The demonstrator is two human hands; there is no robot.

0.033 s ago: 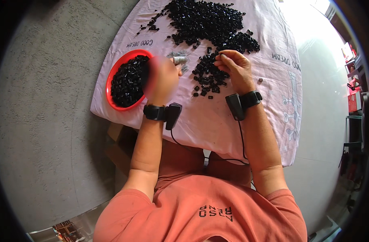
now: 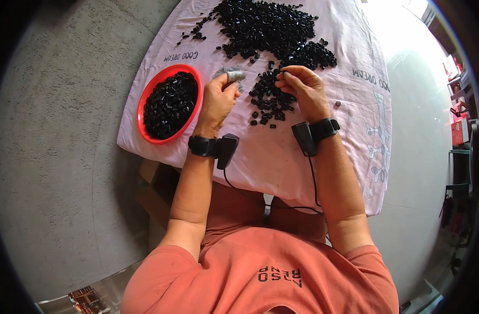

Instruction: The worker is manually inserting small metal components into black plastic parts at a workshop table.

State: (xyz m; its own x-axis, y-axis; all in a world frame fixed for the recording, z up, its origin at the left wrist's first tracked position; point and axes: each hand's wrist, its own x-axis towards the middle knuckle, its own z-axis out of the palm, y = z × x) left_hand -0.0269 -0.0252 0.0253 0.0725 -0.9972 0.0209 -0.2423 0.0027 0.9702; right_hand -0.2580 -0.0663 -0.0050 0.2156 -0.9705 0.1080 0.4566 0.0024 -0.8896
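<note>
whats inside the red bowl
The red bowl holds a heap of small black pieces, some with shiny faces. The heap covers the bowl's bottom, so whatever lies beneath the top layer cannot be seen.

1. Rough grey concrete floor (image 2: 51, 131) spreads across the left.
2. Smooth, pale floor (image 2: 417, 225) lies to the right, washed by bright light towards the top.
3. A pale pink printed cloth (image 2: 255, 167) covers the desk.
4. Red and dark objects (image 2: 459, 132), mostly indistinct, line the far right.
</note>
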